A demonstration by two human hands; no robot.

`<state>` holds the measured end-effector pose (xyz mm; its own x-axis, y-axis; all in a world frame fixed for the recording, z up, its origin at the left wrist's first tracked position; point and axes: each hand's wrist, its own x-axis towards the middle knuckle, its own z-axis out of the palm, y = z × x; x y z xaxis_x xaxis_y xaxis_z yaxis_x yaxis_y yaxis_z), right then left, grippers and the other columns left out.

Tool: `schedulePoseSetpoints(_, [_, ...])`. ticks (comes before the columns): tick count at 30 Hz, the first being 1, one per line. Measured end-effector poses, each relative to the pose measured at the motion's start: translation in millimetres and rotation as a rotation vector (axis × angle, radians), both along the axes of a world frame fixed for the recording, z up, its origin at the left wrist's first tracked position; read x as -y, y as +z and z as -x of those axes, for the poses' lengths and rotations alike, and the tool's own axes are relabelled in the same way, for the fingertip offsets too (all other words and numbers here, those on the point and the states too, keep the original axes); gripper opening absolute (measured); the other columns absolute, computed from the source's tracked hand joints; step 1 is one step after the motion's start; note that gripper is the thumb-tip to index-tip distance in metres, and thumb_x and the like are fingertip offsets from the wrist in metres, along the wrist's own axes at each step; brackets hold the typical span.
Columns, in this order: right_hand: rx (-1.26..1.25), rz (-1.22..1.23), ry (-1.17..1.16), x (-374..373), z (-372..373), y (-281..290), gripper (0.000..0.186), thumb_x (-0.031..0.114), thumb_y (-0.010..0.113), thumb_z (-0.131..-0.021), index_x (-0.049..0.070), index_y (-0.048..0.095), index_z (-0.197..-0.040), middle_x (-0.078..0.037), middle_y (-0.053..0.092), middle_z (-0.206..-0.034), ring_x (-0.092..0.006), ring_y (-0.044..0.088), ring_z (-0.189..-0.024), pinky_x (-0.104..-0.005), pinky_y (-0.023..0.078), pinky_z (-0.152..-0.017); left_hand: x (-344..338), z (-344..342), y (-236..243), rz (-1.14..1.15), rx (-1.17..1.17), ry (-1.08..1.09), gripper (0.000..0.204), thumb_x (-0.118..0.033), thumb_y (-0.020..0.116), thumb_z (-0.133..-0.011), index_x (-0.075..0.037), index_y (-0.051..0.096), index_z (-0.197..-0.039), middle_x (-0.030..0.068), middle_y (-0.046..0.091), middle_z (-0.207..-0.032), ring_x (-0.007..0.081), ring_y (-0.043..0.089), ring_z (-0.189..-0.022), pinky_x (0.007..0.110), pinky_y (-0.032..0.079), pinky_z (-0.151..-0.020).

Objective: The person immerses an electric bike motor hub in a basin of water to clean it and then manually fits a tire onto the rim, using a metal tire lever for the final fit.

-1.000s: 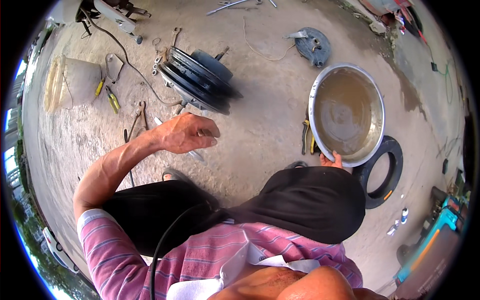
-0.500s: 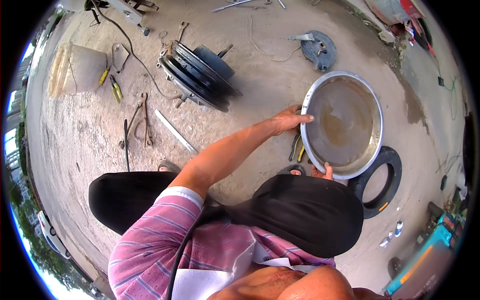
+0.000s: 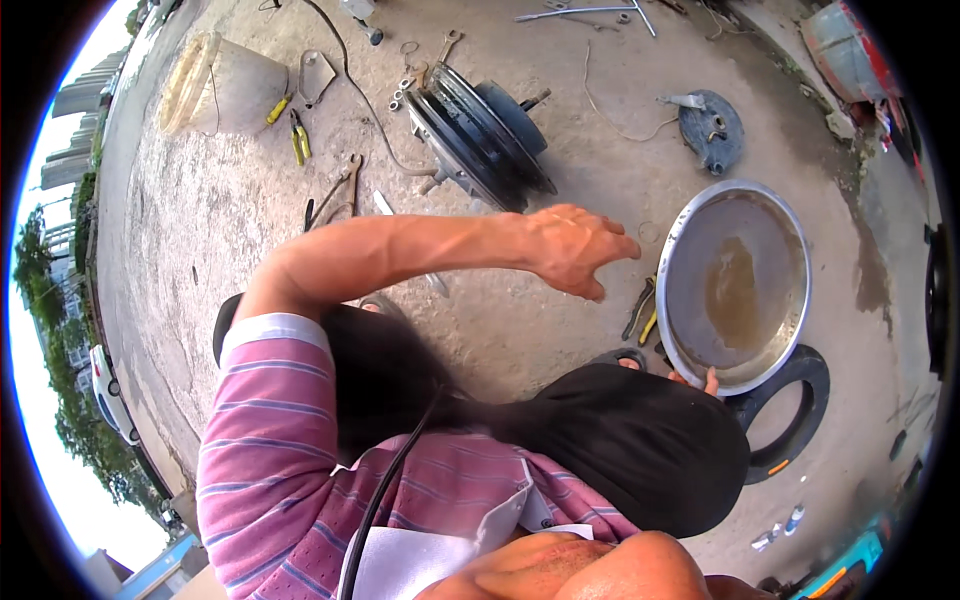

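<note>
- Rough, pale concrete ground (image 3: 510, 345) spreads under everything, with a damp dark streak on the far right; greenery and a white car (image 3: 110, 395) show at the left edge.
- The round metal basin (image 3: 664, 290) is on the right, just beyond the right knee. Its rim is bright silver; a dull grey, murky surface lies inside, broken by an irregular brown patch, and the near-right inner wall looks stained and shiny.
- A wheel hub (image 3: 470, 140) with black rims and a protruding axle is far from the body, near the middle.
- A translucent whitish bucket (image 3: 235, 90) lies on its side at far left.
- A black tyre (image 3: 815, 415) lies near right, partly covered by the basin's edge; whether it bears the basin, I cannot tell.
- A grey round plate (image 3: 712, 130) with a lever is beyond the basin.
- The left hand (image 3: 585, 250) hangs between hub and basin, empty, thumb apart from loosely bent fingers.
- The right hand (image 3: 708, 381) grips the basin's near rim narrowly, thumb uppermost; the knee hides the rest.
- Yellow-handled pliers (image 3: 300, 140) lie right of the bucket.
</note>
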<state>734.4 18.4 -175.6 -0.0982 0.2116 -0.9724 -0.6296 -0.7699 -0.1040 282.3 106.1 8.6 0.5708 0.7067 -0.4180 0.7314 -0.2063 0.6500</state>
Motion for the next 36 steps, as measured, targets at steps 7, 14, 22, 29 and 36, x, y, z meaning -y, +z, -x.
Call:
schedulePoseSetpoints(7, [0.08,-0.131,0.207,-12.9,-33.5,6.0,0.061,0.051,0.062,-0.094,0.001,0.056,-0.128,-0.022,0.065,-0.119,-0.0347,0.065,-0.105,-0.047,0.052,-0.095,-3.7,150.5,60.4,-0.751,-0.587,-0.219,0.08,-0.001,0.078,-0.069,-0.021,0.052,-0.142,0.0091,0.055,-0.134,0.0279,0.049,-0.133,0.047,0.036,-0.115])
schedulePoseSetpoints(14, [0.424,-0.56,0.293,-30.6,-72.0,12.8,0.044,0.027,0.06,-0.098,0.002,0.055,-0.134,-0.016,0.06,-0.136,-0.0315,0.06,-0.123,-0.0475,0.05,-0.104,-23.5,163.6,49.4,-0.615,-0.523,-0.202,0.081,-0.036,0.096,-0.064,-0.022,0.057,-0.133,0.0062,0.059,-0.111,0.0271,0.06,-0.113,0.041,0.043,-0.105])
schedulePoseSetpoints(22, [0.304,-0.531,0.155,-25.7,-69.4,-20.1,0.031,0.006,0.067,-0.088,0.003,0.06,-0.118,-0.01,0.068,-0.109,-0.0241,0.068,-0.1,-0.0383,0.055,-0.087,6.7,173.8,47.3,-0.726,-0.421,-0.173,0.079,-0.04,0.093,-0.061,-0.013,0.059,-0.127,0.0061,0.057,-0.105,0.0272,0.057,-0.106,0.043,0.044,-0.097])
schedulePoseSetpoints(29, [0.276,-0.536,0.119,-6.2,-31.6,-4.9,0.038,0.004,0.067,-0.086,0.0,0.059,-0.124,-0.009,0.067,-0.116,-0.0239,0.066,-0.106,-0.0393,0.054,-0.089,53.6,197.6,49.8,-0.693,-0.465,0.052,0.08,-0.039,0.093,-0.061,-0.003,0.056,-0.122,0.0129,0.058,-0.105,0.0324,0.06,-0.105,0.047,0.048,-0.097])
schedulePoseSetpoints(36, [0.566,-0.665,0.624,-3.8,16.3,37.2,0.05,0.006,0.063,-0.088,0.001,0.054,-0.137,-0.011,0.061,-0.129,-0.0273,0.059,-0.119,-0.0449,0.046,-0.104,70.7,219.9,45.0,-0.622,-0.547,0.307,0.078,-0.035,0.092,-0.062,0.001,0.056,-0.12,0.0165,0.06,-0.106,0.0346,0.062,-0.103,0.046,0.049,-0.095])
